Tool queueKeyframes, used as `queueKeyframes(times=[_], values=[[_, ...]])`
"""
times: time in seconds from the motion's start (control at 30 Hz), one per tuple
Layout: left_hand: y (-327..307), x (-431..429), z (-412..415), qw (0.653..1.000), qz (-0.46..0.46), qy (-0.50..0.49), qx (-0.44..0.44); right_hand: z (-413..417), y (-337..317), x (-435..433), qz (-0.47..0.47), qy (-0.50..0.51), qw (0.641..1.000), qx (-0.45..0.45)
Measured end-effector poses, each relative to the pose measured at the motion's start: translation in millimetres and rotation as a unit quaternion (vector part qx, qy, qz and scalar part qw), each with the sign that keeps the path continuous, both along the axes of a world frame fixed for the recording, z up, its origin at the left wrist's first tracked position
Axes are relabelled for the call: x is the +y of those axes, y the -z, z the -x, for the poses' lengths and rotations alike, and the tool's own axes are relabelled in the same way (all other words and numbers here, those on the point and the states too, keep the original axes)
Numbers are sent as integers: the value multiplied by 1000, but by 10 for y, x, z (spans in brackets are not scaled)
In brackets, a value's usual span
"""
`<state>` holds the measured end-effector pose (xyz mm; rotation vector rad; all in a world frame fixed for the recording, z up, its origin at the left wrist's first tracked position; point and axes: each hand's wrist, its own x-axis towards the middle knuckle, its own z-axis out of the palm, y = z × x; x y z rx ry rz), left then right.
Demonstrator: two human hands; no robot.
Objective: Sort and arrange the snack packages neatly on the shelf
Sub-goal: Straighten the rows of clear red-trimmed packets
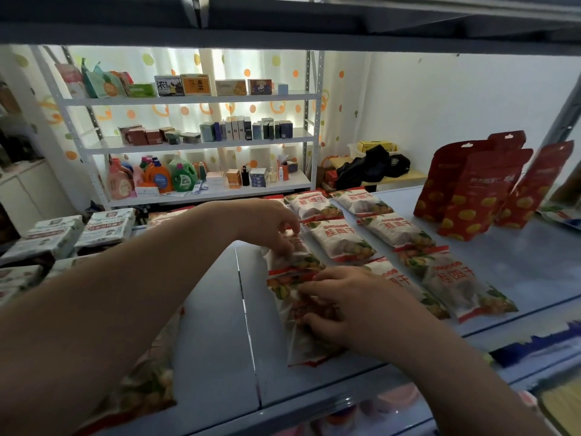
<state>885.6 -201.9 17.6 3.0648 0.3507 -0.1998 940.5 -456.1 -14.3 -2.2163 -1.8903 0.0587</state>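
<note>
Several white-and-red snack packages lie flat in rows on the grey-blue shelf [213, 325]. My left hand [270, 223] reaches across and pinches the far end of one package [300, 259] in the left column. My right hand [342, 305] grips the nearest package [303, 347] of that column, thumb on its near side and fingers curled over its upper edge. To the right lie two more columns, among them a middle package [341, 239] and a front right package [462, 281]. Another snack package [147, 382] lies partly hidden under my left forearm.
Red stand-up pouches [471, 196] stand at the shelf's back right. White-and-green packs [103, 226] are stacked at the left. A seam [248, 316] divides the shelf panels. An upper shelf board [283, 36] hangs overhead. A white rack [195, 143] with boxes and bottles stands beyond.
</note>
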Motion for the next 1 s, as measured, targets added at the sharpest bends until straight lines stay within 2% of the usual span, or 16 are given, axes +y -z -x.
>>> queueKeyframes(times=[0.23,0.37,0.6,0.7,0.83,1.0], values=[[12,-47,29,1000,-24,10,-16,13,-7,-41,20,23,1000,-1],[22,-100,48,998,-29,14,-46,79,36,-105,-34,-2,999,-20],[39,-202,67,999,-34,0,-27,92,128,-142,-26,-22,999,-12],[36,-282,129,998,-34,-25,-44,77,110,-139,-16,-37,999,-21],[-30,-389,343,990,-30,-65,-119,67,20,-94,-25,-87,995,-39],[-77,-421,954,968,-74,-190,-149,207,-48,88,-49,-156,986,-37]])
